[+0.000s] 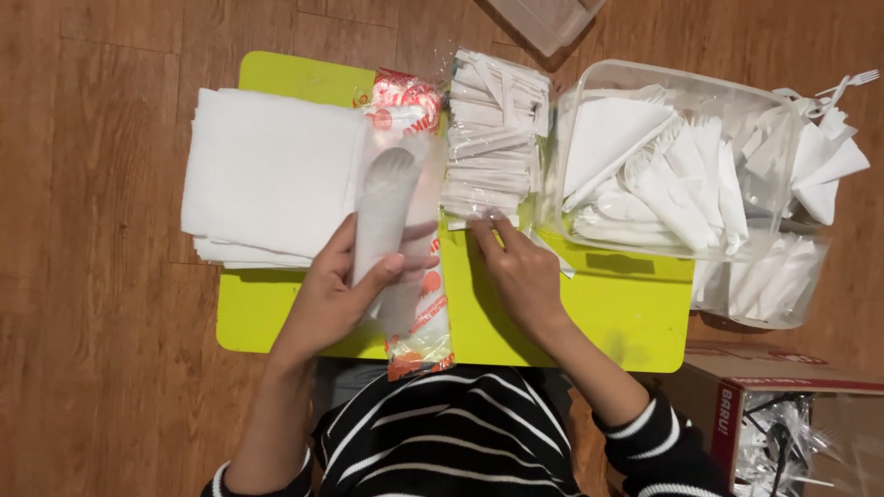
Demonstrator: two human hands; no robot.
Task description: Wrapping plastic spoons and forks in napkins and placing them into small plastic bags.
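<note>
White plastic spoon wrapped in a white napkin (382, 216) sits in the left hand (336, 294), grip closed around the lower part of the roll, thumb across its front, held above a clear red-printed packet (419, 313) lying on the lime-green table (608, 317). Right hand (520, 271) lies flat, fingers extended and grip loose, fingertips touching the near edge of a clear bag of wrapped white sticks (493, 138); nothing is enclosed in it. A stack of white napkins (267, 175) lies left of the roll, and a clear tub of finished rolls (668, 156) stands right of the bag.
</note>
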